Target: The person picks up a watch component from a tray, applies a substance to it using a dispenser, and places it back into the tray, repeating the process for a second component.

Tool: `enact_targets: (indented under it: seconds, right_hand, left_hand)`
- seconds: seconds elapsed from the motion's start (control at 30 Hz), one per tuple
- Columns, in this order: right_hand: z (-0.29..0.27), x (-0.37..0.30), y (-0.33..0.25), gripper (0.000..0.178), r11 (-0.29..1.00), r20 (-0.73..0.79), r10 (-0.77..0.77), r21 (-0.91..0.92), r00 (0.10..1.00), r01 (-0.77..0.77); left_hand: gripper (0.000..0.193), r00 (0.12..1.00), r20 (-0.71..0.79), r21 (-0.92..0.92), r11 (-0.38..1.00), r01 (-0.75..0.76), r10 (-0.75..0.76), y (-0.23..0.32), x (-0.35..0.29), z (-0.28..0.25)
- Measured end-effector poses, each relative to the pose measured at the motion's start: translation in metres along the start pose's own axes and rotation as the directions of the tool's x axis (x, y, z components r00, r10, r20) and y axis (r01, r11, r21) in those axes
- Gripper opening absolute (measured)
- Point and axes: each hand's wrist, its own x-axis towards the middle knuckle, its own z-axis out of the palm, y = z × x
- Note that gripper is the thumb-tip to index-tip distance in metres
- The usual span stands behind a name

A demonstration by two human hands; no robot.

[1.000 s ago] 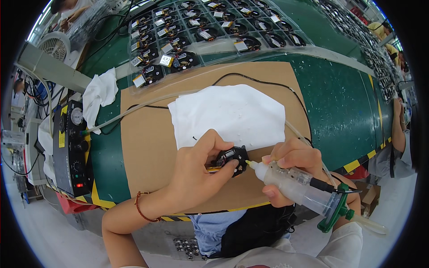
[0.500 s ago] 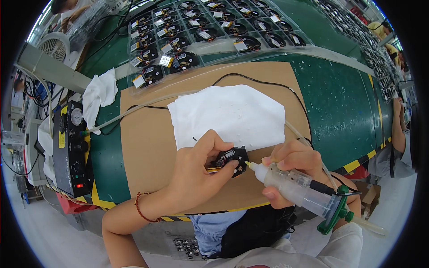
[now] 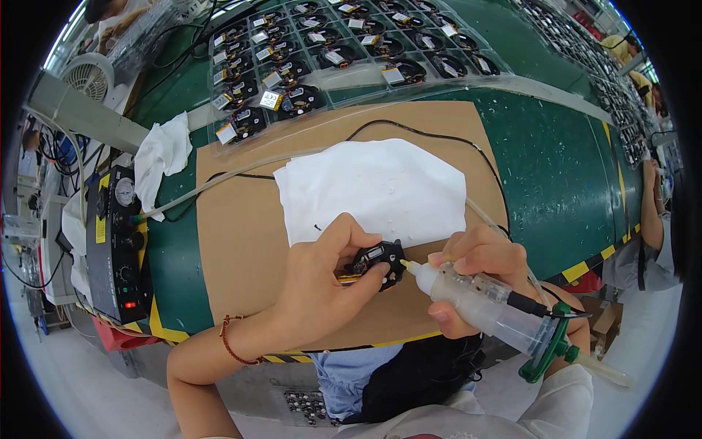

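Observation:
Between its thumb and fingers, my left hand (image 3: pixel 325 282) pinches a small black electronic module (image 3: pixel 382 263), tilted above the brown cardboard (image 3: pixel 245 256). Part of the module is hidden by the fingers. My right hand (image 3: pixel 486 267) is wrapped round a clear dispensing syringe (image 3: pixel 482 304) with whitish contents and a green end cap. Its pale yellow nozzle (image 3: pixel 409 266) points left at the module's right edge; whether the two touch I cannot tell. Just beyond both hands lies a white cloth (image 3: pixel 380 190) with small drops or specks on it.
A clear compartment tray (image 3: pixel 344 77) with many similar modules stands at the back. On the left is a black dispenser controller (image 3: pixel 117 249) with a gauge and a red light. A hose (image 3: pixel 241 170) crosses the cardboard. Another white cloth (image 3: pixel 164 154) lies beside the controller.
The syringe's nozzle tip has shifted slightly up and left along the module's right edge. My left hand and the module have stayed almost still.

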Motion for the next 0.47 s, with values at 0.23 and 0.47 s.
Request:
enact_targets:
  seconds: [0.23,0.47]
  right_hand:
    - [0.0004,-0.001,0.0002,0.051,1.0,-0.013,0.01,0.013,1.0,-0.01]
    - [-0.0008,-0.0008,-0.0002,0.049,0.999,0.011,0.01,0.043,1.0,-0.011]
  left_hand:
    - [0.024,1.0,-0.003,-0.003,1.0,-0.007,0.007,-0.0006,0.0009,0.0004]
    - [0.024,1.0,0.003,-0.002,1.0,0.007,-0.007,0.0007,-0.0004,-0.0009]
